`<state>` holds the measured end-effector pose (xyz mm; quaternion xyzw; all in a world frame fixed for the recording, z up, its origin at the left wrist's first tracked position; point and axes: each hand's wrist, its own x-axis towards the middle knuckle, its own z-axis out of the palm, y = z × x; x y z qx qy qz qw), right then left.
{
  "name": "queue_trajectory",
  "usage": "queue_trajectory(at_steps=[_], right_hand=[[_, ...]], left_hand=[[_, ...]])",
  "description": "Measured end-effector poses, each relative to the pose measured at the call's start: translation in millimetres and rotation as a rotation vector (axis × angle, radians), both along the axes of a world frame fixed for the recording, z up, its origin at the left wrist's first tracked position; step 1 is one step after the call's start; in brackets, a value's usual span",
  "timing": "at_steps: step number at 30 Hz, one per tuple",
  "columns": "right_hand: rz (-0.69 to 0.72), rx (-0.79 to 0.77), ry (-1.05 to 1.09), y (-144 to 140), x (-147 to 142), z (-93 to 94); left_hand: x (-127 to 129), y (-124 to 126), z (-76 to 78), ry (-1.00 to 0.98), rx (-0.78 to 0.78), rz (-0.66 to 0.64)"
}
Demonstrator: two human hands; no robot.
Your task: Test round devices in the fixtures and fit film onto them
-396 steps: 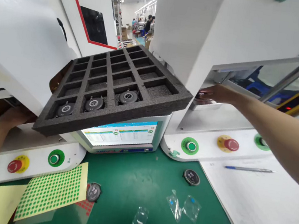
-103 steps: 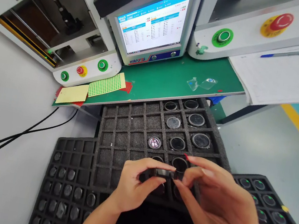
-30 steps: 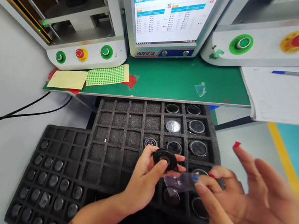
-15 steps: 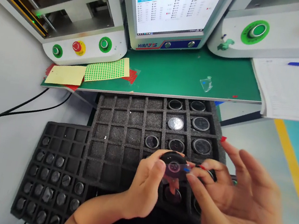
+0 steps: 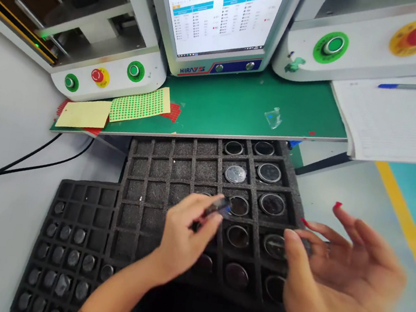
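My left hand (image 5: 184, 233) grips a small black round part (image 5: 216, 207) between thumb and fingers, turned nearly edge-on. A bit of blue shows at its right edge; motion blur hides the detail. Apart from it, my right hand (image 5: 341, 280) is open, its fingers spread and nothing visible in them. Under both hands lies a dark foam tray (image 5: 156, 190) divided into square cells. Round glassy discs with pale rims, such as one disc (image 5: 271, 204), sit in its right-hand columns. One disc (image 5: 235, 173) reflects brightly.
A second foam tray (image 5: 99, 189) with several small round parts stands lower left. Beyond is a green bench (image 5: 219, 103) with a monitor (image 5: 220, 22), a sheet of green dot stickers (image 5: 141, 104) and papers (image 5: 405, 115) with a pen. Button panels flank the monitor.
My right hand has let go of the clear film with a blue tab on the black part and moved away. My left hand has shifted left and tipped the part edge-on.
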<state>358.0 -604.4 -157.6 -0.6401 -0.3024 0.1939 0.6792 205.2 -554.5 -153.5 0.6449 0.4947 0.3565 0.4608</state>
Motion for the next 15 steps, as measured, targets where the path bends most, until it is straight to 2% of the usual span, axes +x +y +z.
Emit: queue_trajectory(at_steps=[2, 3, 6, 8, 10, 13, 15], right_hand=[[0.007, 0.046, 0.005, -5, 3, -5.3], [0.023, 0.065, 0.005, -7, 4, -8.1], [0.041, 0.094, 0.011, -12, 4, -14.2], [0.027, 0.082, 0.023, -14, 6, -15.3], [0.014, 0.036, 0.034, -15, 9, -15.2], [0.016, -0.008, 0.036, -14, 15, -17.4], [0.057, 0.023, 0.016, -12, 16, -21.5]], left_hand=[[-7, 27, -16.0, 0.282, 0.291, 0.022], [-9, 40, -25.2, 0.435, 0.386, 0.002], [-9, 71, -50.4, 0.790, 0.461, -0.126], [-7, 80, -60.6, 0.871, 0.453, -0.183], [-4, 81, -64.5, 0.891, 0.456, -0.223], [-3, 75, -61.8, 0.903, 0.467, -0.294], [-5, 71, -56.2, 0.903, 0.474, -0.326]])
